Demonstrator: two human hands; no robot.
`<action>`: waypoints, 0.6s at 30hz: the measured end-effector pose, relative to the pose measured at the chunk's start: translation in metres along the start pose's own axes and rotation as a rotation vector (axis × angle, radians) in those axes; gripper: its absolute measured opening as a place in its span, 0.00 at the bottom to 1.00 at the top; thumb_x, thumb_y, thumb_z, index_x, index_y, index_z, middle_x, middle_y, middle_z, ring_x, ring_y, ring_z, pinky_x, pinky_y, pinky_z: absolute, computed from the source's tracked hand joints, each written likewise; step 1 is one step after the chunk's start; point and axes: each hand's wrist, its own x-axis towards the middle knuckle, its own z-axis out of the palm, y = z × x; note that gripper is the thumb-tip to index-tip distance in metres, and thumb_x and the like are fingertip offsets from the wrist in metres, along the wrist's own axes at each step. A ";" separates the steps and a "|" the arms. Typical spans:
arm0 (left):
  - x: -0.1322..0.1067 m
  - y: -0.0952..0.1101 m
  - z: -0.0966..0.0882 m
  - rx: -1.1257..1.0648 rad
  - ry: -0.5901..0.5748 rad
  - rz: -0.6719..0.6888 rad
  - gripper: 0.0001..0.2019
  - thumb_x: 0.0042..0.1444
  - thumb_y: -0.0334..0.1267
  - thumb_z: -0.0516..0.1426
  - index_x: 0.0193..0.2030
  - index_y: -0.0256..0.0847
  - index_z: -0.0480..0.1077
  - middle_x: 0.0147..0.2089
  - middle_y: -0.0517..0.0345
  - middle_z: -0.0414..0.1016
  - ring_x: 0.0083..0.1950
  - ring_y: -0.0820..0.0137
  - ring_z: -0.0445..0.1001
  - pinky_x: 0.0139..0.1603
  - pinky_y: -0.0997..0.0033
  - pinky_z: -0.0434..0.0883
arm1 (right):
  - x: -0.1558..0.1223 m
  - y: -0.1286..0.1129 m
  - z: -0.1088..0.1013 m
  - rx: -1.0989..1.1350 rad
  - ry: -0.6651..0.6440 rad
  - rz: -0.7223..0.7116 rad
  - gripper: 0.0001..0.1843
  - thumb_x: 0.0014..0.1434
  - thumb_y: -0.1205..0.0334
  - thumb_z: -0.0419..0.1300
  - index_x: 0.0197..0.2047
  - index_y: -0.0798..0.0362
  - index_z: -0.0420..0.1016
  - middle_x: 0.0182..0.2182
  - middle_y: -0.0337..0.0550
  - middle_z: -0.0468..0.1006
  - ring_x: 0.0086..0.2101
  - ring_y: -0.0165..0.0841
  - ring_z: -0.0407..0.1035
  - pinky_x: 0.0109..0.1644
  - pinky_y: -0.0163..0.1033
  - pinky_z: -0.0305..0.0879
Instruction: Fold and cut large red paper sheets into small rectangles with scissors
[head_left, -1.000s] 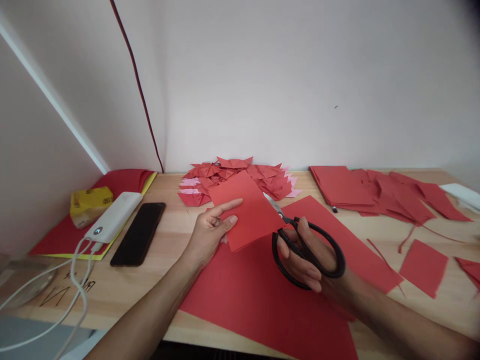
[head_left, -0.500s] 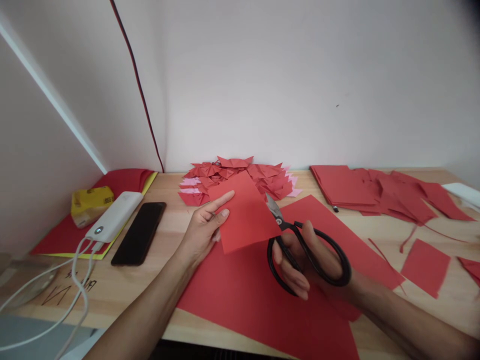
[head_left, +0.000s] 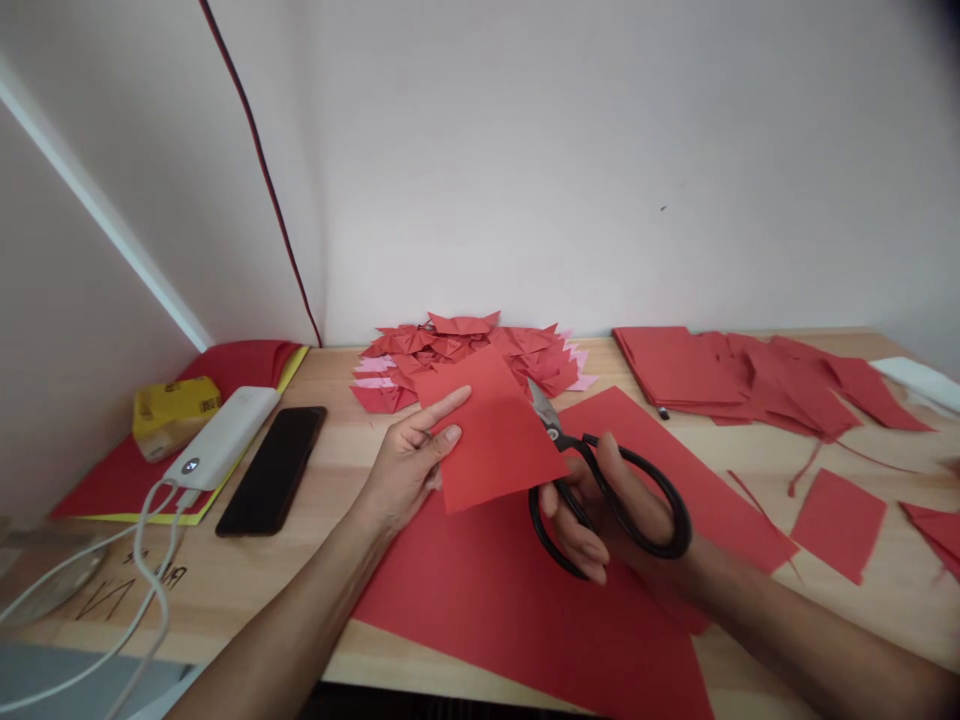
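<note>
Between thumb and fingers, my left hand [head_left: 414, 452] pinches a roughly square piece of red paper [head_left: 495, 430], held tilted above the table. My right hand [head_left: 592, 510] is in the handle loops of black-handled scissors [head_left: 555, 432]. Their blades point up and away along the right edge of the paper, whose lower right corner lies over part of the scissors. Under both hands a large red sheet [head_left: 525, 620] is spread on the table. Behind the held paper is a heap of folded red and pink paper pieces [head_left: 457, 345].
At the left, a white power bank [head_left: 225, 435] with cables and a yellow packet [head_left: 176, 410] rest on red and yellow sheets; beside them is a black phone [head_left: 274, 470]. Red paper stacks [head_left: 675, 365] and a cut square [head_left: 838, 525] are at the right. A wall stands behind.
The view has shifted a little. My right hand and the scissors have moved slightly left and up relative to the view; the left hand keeps its hold on the paper.
</note>
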 end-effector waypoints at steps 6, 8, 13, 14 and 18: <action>0.000 -0.001 0.001 0.025 0.007 0.003 0.31 0.51 0.43 0.66 0.63 0.45 0.68 0.34 0.51 0.82 0.26 0.71 0.73 0.23 0.75 0.64 | -0.002 -0.003 0.006 -0.033 0.090 0.007 0.38 0.64 0.32 0.38 0.31 0.57 0.72 0.10 0.30 0.57 0.10 0.23 0.52 0.16 0.31 0.47; 0.000 0.000 0.001 0.028 0.005 -0.001 0.30 0.51 0.43 0.66 0.62 0.46 0.69 0.34 0.52 0.82 0.25 0.72 0.72 0.22 0.76 0.63 | -0.001 -0.002 0.008 -0.025 0.115 -0.009 0.39 0.63 0.31 0.38 0.28 0.57 0.71 0.09 0.29 0.54 0.09 0.22 0.49 0.16 0.30 0.46; 0.000 0.000 0.002 0.021 0.015 -0.007 0.30 0.51 0.42 0.66 0.61 0.46 0.70 0.33 0.52 0.82 0.24 0.73 0.71 0.21 0.75 0.63 | 0.001 0.000 0.010 -0.006 0.135 -0.025 0.39 0.63 0.31 0.39 0.27 0.56 0.71 0.08 0.27 0.51 0.08 0.21 0.44 0.13 0.30 0.41; -0.001 0.001 0.002 0.020 0.016 -0.007 0.30 0.51 0.43 0.66 0.61 0.46 0.70 0.33 0.52 0.82 0.24 0.73 0.71 0.21 0.75 0.64 | 0.001 0.001 0.010 0.003 0.129 -0.027 0.39 0.63 0.30 0.40 0.27 0.56 0.71 0.08 0.27 0.50 0.08 0.21 0.44 0.13 0.30 0.40; 0.000 0.000 0.002 0.008 0.006 -0.004 0.31 0.51 0.43 0.66 0.62 0.45 0.69 0.32 0.53 0.81 0.24 0.73 0.71 0.23 0.75 0.65 | 0.002 0.003 0.005 0.034 0.097 -0.019 0.38 0.63 0.31 0.41 0.27 0.57 0.71 0.08 0.27 0.50 0.08 0.21 0.44 0.12 0.28 0.40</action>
